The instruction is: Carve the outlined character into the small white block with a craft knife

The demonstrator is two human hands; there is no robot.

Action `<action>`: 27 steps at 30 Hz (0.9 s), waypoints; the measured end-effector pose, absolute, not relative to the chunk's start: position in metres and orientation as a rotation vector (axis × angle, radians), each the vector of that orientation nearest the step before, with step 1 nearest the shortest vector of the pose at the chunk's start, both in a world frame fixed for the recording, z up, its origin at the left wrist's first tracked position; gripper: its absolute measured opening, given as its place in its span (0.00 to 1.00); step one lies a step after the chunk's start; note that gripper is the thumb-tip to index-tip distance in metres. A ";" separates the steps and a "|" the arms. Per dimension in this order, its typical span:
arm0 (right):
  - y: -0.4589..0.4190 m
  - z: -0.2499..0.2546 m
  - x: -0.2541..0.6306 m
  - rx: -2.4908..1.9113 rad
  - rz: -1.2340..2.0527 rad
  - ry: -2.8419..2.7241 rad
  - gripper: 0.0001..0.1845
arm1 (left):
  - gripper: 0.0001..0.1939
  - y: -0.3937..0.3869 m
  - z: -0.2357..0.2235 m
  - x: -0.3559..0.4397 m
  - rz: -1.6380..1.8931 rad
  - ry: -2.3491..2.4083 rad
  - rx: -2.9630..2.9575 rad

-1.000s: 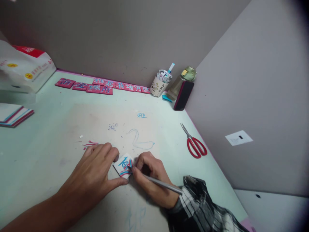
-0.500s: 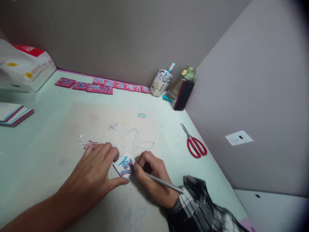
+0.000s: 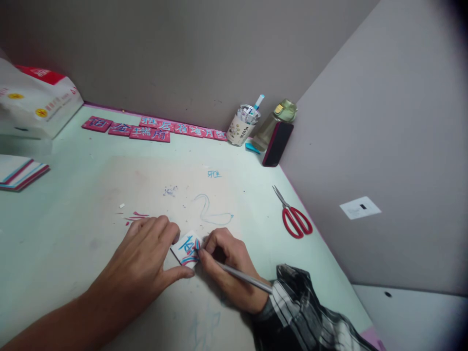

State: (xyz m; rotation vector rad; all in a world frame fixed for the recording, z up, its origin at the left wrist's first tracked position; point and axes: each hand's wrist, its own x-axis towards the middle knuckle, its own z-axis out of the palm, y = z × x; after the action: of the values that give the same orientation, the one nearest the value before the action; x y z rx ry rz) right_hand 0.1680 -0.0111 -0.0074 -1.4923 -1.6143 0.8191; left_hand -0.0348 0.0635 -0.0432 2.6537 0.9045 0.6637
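A small square layered carving block (image 3: 182, 249), white on top with a blue character, lies on the worktop. Red and blue layers show where its surface is cut near the lower right edge. My left hand (image 3: 153, 248) grips the block from the left, index finger at its upper corner and thumb along the lower one. In my right hand (image 3: 230, 268) is a slim grey metal craft knife (image 3: 244, 277), held like a pen. Its tip meets the right side of the block; my fingers partly hide the blade. Thin red shavings (image 3: 137, 216) lie just beyond my left fingers.
Red-handled scissors (image 3: 290, 214) lie to the right. Pink character tiles (image 3: 149, 134) line the back edge, beside a jar of pens (image 3: 239, 129), a green bottle (image 3: 272, 126) and a leaning phone (image 3: 278, 145). Striped sheets (image 3: 18, 170) and a white bag (image 3: 44, 107) are left.
The knife has shifted slightly left and my right fingers have closed in nearer the block's edge. My left hand keeps its grip. The whole view has drifted a little.
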 end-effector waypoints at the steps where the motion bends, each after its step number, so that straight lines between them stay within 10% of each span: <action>1: -0.011 -0.007 0.168 -1.492 0.821 -1.615 0.13 | 0.24 0.063 -0.044 -0.035 0.671 0.901 2.662; 27: -0.013 -0.013 0.167 -1.532 0.806 -1.523 0.13 | 0.24 0.064 -0.042 -0.035 0.675 0.885 2.673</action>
State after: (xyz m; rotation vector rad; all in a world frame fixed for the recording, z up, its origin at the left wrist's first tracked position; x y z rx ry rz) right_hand 0.1674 -0.0131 -0.0126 -1.5320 -1.5226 0.8057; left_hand -0.0351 0.0642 -0.0418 2.6725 0.8847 0.6753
